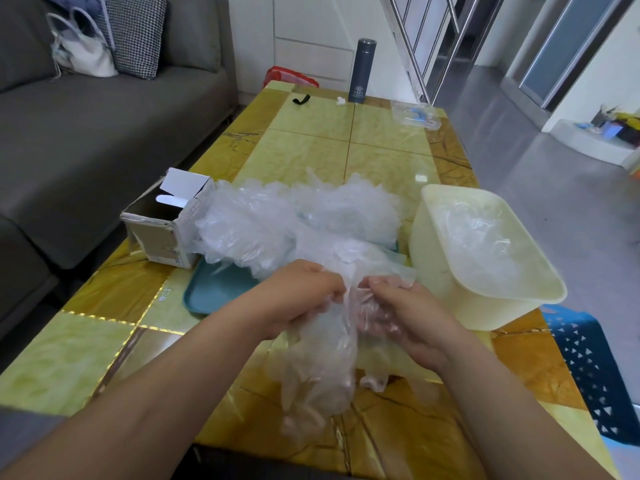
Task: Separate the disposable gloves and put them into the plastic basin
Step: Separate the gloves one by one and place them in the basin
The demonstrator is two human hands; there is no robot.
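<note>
Toward the near edge of the table (86, 348), both hands meet over a bunch of gloves (325, 368) made of thin clear film. The left hand (304, 292) has its fingers curled around the top of the bunch. The right hand (405, 317) pinches a layer of film just beside it, fingers bent and close together. The rest of the bunch hangs down toward the near edge.

Behind the hands, a heap of gloves (277, 223) lies on a teal tray (214, 289) at the middle of the table, touching a cardboard box (156, 233) at the left edge. The cream plastic basin (443, 271) sits at the right edge, just beside the heap, with some gloves already inside.

To do this step well, I would hold the bunch firm with the left hand and peel one layer away slowly with the right, since the film looks clingy and could drag extra gloves along. I judge the space between the right hand and the basin open enough for a short lift over its near rim
</note>
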